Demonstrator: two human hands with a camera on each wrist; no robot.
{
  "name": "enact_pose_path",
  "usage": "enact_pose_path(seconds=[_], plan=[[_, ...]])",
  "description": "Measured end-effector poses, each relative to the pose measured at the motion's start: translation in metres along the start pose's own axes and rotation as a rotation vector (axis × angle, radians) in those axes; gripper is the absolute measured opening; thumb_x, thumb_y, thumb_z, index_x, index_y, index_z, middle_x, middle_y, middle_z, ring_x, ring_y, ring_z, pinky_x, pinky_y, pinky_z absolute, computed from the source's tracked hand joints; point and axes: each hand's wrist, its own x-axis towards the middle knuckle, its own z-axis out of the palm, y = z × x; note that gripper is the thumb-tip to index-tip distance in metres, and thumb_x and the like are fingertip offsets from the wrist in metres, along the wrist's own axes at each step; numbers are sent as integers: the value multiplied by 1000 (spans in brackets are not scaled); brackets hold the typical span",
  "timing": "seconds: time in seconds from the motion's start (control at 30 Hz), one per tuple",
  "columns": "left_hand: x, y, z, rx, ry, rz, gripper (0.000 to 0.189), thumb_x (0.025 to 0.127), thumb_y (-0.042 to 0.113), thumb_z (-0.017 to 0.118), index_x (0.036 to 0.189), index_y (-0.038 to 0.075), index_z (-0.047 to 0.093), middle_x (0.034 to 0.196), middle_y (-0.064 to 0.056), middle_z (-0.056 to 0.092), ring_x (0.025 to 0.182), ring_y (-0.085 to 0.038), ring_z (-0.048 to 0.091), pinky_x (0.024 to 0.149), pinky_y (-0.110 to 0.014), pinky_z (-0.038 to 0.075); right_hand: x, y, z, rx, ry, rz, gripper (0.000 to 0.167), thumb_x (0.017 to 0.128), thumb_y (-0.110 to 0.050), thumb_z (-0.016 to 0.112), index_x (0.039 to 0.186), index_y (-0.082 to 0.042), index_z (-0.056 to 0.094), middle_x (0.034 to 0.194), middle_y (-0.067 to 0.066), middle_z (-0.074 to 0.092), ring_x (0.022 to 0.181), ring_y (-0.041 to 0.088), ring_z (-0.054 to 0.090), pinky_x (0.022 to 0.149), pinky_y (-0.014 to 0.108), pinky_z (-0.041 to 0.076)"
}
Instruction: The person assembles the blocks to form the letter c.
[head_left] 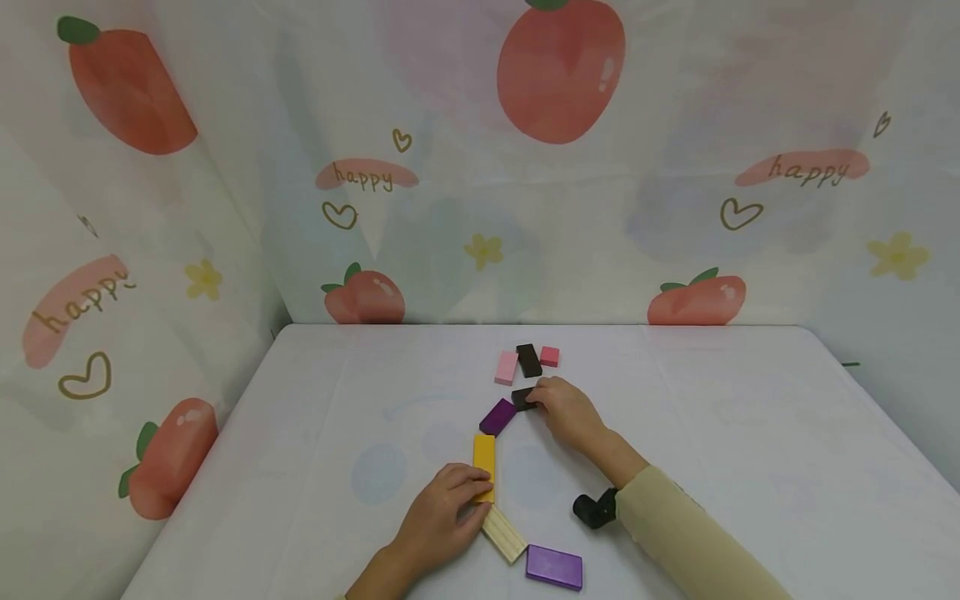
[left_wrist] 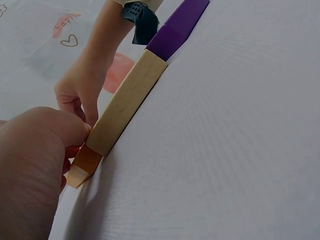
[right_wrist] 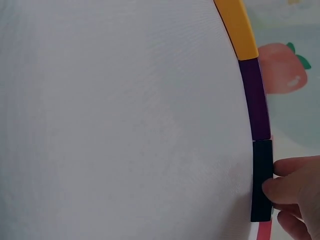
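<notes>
There's the near-black block (head_left: 522, 399), down on the white bench (head_left: 675, 467) at the far end of a curving line, and the right hand (head_left: 567, 417) has it! Thumb and fingertip pinch it close, one tip against the side and another along the top edge in the right wrist view, with the remaining fingers bent beneath. The right wrist sits low, the forearm slanting in from the lower right, pale sleeve (head_left: 690, 525) pulled just short of the wrist, a black device (head_left: 595, 509) by the cuff.

End to end with the held piece comes the dark purple block (head_left: 497, 417), and it meets the yellow block (head_left: 485, 450). Here's the left hand (head_left: 442, 517), back of the hand up, arm rising from the bottom edge! Its fingers lie gently bent across the yellow block, thumb stretched to the joint with the pale wooden block (head_left: 504, 536); whether they pinch or merely press, I can't tell. The wooden block angles on to the bright purple block (head_left: 554, 567), nearest the person.

Beyond the right hand, a little cluster: pink block (head_left: 506, 367), dark brown block (head_left: 529, 361) and small red block (head_left: 550, 357), side by side. Behind it all hangs the fruit-printed cloth (head_left: 465, 108).
</notes>
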Motion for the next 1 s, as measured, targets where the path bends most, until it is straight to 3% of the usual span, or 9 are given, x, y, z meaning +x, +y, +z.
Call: enact_pose_path(seconds=[0.27, 0.53, 0.8, 1.0], plan=[[0, 0, -1, 4, 6, 2, 20, 80, 15, 69, 99, 9, 70, 106, 4, 60, 101, -10, 51, 89, -23, 44, 5, 0, -6, 74, -60, 66, 15, 79, -1, 69, 93, -2, 70, 92, 7, 64, 90, 24, 59, 85, 38, 48], [0, -1, 0, 5, 7, 13, 20, 81, 17, 68, 100, 10, 70, 107, 5, 60, 101, -10, 51, 89, -22, 43, 8, 7, -10, 74, -30, 71, 15, 79, -1, 68, 94, -1, 69, 95, 10, 65, 94, 27, 58, 86, 41, 47], [0, -1, 2, 4, 11, 21, 20, 81, 16, 68, 100, 9, 69, 107, 5, 60, 102, -10, 51, 89, -21, 43, 17, 23, -27, 95, 59, 90, 17, 77, 2, 67, 94, 1, 69, 93, 12, 64, 92, 29, 59, 83, 44, 47], [0, -1, 0, 5, 5, 13, 20, 81, 16, 68, 100, 9, 70, 107, 5, 60, 102, -10, 51, 89, -21, 43, 21, 25, -29, 90, 20, 106, 18, 78, 1, 67, 96, 0, 70, 90, 10, 64, 88, 28, 59, 81, 42, 48]])
